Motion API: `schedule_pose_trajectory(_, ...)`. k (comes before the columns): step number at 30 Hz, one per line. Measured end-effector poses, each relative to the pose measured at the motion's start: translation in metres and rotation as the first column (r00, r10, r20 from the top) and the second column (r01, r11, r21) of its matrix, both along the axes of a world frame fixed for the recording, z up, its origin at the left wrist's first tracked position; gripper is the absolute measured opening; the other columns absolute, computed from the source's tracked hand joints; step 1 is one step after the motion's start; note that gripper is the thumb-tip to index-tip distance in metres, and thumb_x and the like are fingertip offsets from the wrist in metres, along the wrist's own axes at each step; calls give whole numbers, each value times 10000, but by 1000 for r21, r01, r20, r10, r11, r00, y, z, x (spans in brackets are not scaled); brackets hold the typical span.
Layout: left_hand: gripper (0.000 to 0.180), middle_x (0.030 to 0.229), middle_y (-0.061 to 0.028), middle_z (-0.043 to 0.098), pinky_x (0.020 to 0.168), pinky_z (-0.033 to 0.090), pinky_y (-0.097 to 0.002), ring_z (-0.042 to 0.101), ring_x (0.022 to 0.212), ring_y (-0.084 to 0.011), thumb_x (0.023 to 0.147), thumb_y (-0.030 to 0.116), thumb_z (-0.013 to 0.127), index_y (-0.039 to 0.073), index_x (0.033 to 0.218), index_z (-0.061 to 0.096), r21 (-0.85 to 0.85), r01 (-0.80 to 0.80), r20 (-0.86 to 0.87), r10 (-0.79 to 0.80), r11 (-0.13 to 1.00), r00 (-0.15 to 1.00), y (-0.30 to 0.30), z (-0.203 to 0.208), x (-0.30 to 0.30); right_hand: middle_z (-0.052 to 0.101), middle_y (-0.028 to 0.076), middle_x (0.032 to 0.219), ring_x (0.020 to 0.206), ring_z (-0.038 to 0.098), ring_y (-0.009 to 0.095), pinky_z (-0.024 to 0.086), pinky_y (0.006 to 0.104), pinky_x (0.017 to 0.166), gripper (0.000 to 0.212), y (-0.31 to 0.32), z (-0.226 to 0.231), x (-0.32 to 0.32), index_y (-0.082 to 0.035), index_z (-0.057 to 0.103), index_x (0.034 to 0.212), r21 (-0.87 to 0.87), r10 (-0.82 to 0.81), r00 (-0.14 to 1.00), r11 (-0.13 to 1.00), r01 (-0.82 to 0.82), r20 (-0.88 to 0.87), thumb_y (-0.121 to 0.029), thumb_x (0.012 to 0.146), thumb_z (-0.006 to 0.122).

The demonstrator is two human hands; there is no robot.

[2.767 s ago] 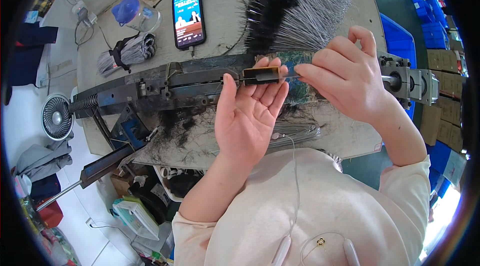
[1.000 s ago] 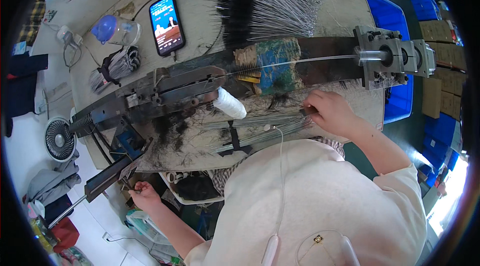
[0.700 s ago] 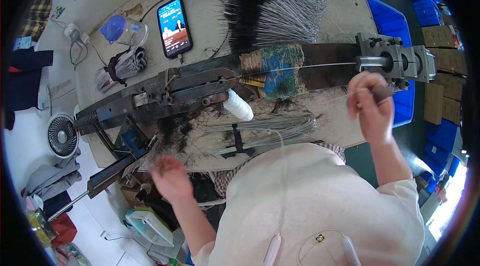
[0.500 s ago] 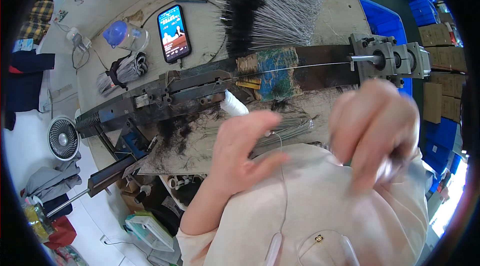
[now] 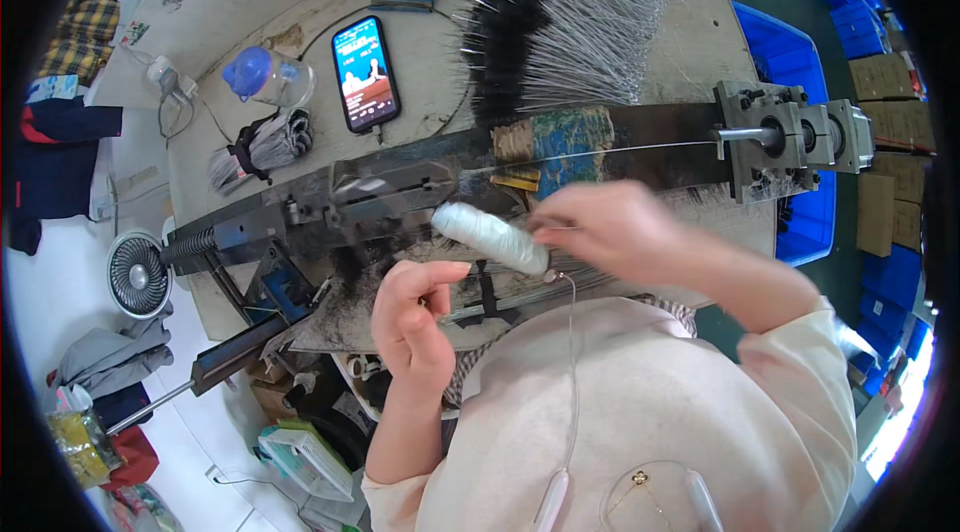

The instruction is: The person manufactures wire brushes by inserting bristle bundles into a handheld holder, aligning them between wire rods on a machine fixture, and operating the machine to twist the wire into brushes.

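Note:
My left hand (image 5: 415, 317) is raised near the bench's front edge, index finger stretched out, the others loosely curled, thumb apart; nothing shows in it. Beside its fingertip slants a thick pale wrapped cylinder (image 5: 490, 237), its upper left end close to a dark metal clamp (image 5: 390, 194), which is blurred. My right hand (image 5: 610, 222) reaches across to the cylinder's right side, fingertips pinched together and smeared; what they hold is too small to make out. Beyond it, a thin straight wire (image 5: 640, 147) runs from near the clamp to a metal spindle (image 5: 750, 135).
Black-bristled wire brushes (image 5: 570, 22) lie piled at the back. Nearby are a lit phone (image 5: 365, 74), a lidded jar (image 5: 268, 77) and a strapped bundle (image 5: 262, 147). A blue bin (image 5: 805, 217) stands right of the bench, a small fan (image 5: 138, 275) at the left.
My right hand has swept left from the front right to the cylinder. My left hand has moved left and its fingers have curled more. More of the cylinder shows, and the view has shifted slightly.

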State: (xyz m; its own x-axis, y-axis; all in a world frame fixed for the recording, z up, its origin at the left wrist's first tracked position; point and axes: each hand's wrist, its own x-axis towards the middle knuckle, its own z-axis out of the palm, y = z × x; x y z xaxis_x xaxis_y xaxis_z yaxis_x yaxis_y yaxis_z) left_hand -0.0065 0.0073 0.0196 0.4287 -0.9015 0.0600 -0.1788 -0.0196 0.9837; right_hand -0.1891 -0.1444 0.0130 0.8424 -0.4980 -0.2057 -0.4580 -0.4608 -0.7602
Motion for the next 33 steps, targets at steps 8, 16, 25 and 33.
schedule_pose_trajectory(8, 160, 793, -12, 534, 584, 352, -196, 433, 660, -53, 972, 94, 487, -1, 1023, 604, -76, 94, -208, -108, 993, 972, -21, 6, -20, 593, -7, 717, 767, 578, 186, 444, 315, 683, 184, -41, 46, -67, -119, 658, 840, -735, -27, 925, 616, -284, -380, -105, 658, 684)
schedule_pose_trajectory(16, 121, 813, -56, 584, 593, 416, -263, 511, 638, -145, 895, 22, 573, 33, 1008, 615, 178, 198, 320, -247, 964, 915, -24, 20, -2, 668, 106, 861, 819, 630, 322, 498, 390, 711, 207, -126, 24, -63, -83, 647, 1040, -705, -217, 976, 694, 146, -11, -137, 842, 620)
schedule_pose_trajectory(25, 54, 678, -26, 522, 522, 420, -363, 541, 607, -240, 820, 163, 681, 142, 857, 648, 152, 402, 816, -344, 903, 465, -104, 22, -63, 658, 102, 1114, 1023, 614, 179, 484, 291, 870, 250, -102, 98, -50, -24, 620, 1182, -513, -66, 933, 820, 252, 353, -116, 970, 523)
schedule_pose_trajectory(33, 87, 787, 7, 550, 710, 390, -336, 564, 769, -206, 800, 196, 697, 141, 858, 663, 159, 196, 930, -214, 968, 300, -74, 29, -14, 583, 72, 823, 785, 619, 261, 485, 405, 667, 272, -34, 35, -23, -83, 615, 1011, -429, 245, 966, 884, -186, 86, -77, 740, 646)
